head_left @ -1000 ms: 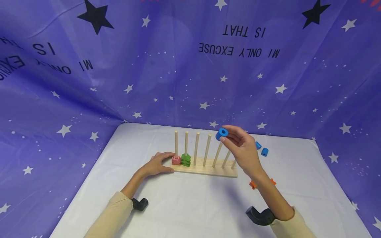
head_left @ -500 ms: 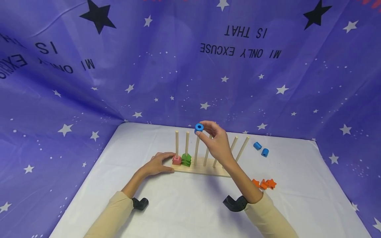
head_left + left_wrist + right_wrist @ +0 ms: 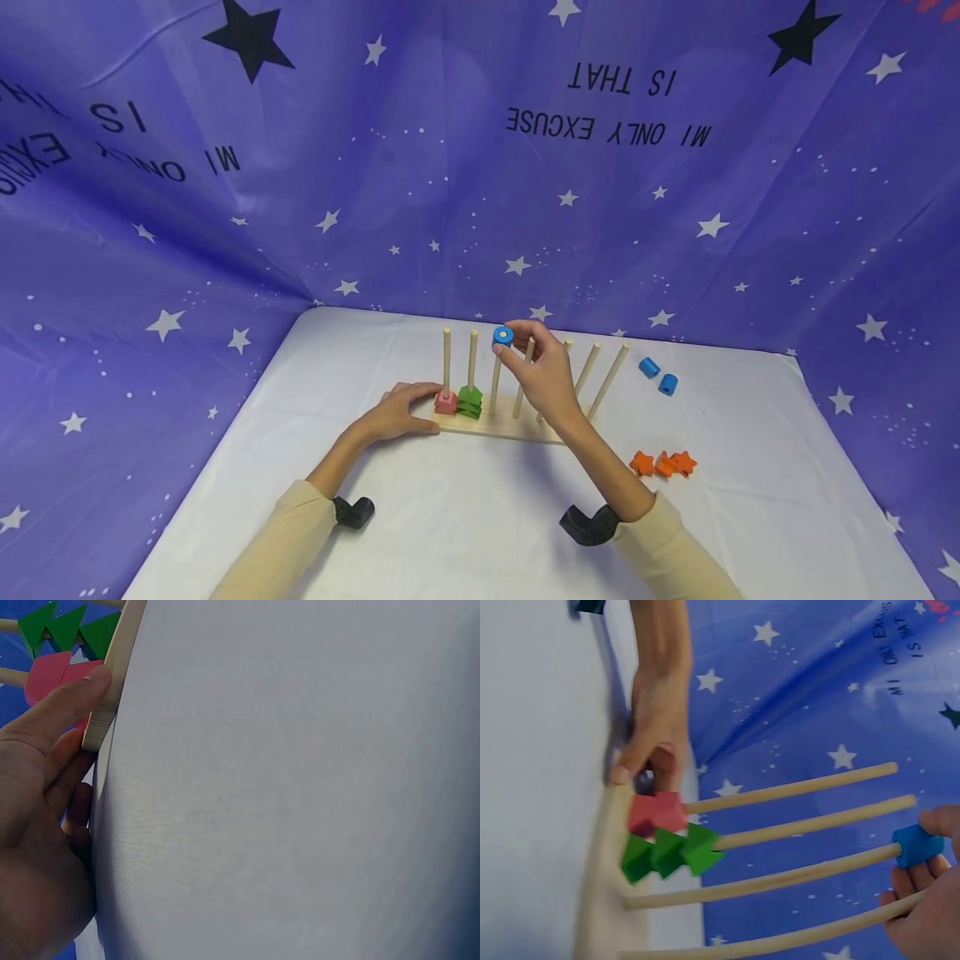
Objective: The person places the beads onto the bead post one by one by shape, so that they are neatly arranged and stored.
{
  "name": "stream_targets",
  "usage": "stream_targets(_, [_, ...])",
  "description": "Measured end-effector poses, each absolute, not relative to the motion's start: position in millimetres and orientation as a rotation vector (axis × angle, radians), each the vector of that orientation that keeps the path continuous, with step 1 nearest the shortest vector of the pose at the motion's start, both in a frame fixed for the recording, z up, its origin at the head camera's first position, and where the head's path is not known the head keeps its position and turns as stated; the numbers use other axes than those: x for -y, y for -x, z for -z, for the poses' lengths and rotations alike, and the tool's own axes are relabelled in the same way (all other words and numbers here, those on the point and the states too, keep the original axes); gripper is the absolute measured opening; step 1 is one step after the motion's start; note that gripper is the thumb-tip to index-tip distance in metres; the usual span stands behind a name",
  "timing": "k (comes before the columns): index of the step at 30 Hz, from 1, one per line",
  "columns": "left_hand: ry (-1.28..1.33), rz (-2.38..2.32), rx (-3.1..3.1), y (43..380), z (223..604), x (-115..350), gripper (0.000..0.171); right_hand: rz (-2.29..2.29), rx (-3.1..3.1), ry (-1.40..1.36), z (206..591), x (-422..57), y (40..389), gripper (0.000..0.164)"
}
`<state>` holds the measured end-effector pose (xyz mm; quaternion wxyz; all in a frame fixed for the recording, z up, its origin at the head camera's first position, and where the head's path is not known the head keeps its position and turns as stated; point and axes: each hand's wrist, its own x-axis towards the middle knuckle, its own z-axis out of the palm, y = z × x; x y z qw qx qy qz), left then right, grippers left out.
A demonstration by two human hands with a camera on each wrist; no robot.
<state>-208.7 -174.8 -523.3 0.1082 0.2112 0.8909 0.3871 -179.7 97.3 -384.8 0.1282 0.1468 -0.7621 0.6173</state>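
A wooden peg stand with a row of upright pegs lies on the white cloth. My left hand grips its left end, thumb at the front edge and fingers round the back, as the left wrist view also shows. Pink blocks sit low on the leftmost peg, green zigzag-edged blocks on the second. With thumb and fingers, my right hand pinches a blue cylindrical bead at the top of the third peg. The peg's tip shows inside the bead's hole in the head view.
Two blue cylindrical beads lie on the cloth at the back right. Orange star beads lie in a group right of the stand. Bare pegs rise close around my right hand. A purple star-printed curtain encloses the table.
My right hand has carried the blue bead leftward to the third peg, then lowered it slightly onto the peg's tip. My left hand has stayed on the stand's end.
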Motion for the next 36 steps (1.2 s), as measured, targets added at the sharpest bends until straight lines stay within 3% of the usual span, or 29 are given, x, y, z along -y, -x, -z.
stream_targets(8, [-0.628,-1.132,-2.628,208,522,174,0.075,-1.898,2.219,-0.267,423,-92,178,0.032])
stream_targets(20, [-0.607,-1.132,-2.625,208,521,175,0.075,-1.793,2.411,-0.159,517,-89,178,0.026])
stream_targets(32, [-0.613,-1.135,-2.622,207,522,176,0.075,-1.730,2.528,-0.136,517,-93,174,0.026])
stream_targets(36, [-0.607,-1.137,-2.620,208,522,174,0.075,-1.774,2.589,-0.177,510,-105,165,0.038])
